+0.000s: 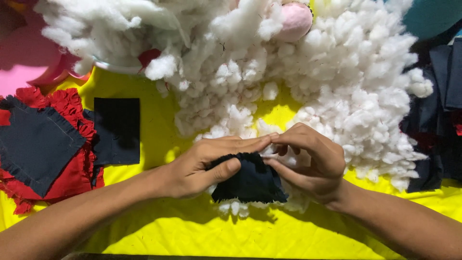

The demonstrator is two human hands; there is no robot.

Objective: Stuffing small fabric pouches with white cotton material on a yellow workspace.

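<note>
Head view: we pinch a small dark cloth pouch (250, 180) between both hands, left hand (202, 166) closed on its edge, right hand (313, 163) gripping the mouth, close beside the white stuffing (337, 86) heaped on the yellow sheet (192, 231).

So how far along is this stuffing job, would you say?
Done, it seems: two dark fabric pieces, one on red frilled cloth and one black rectangle, lie set aside on the yellow sheet. In hand: the left hand holds a small dark pouch while the right hand pinches white stuffing at its opening. Left: a large heap of stuffing remains, so probably plenty more.
</note>
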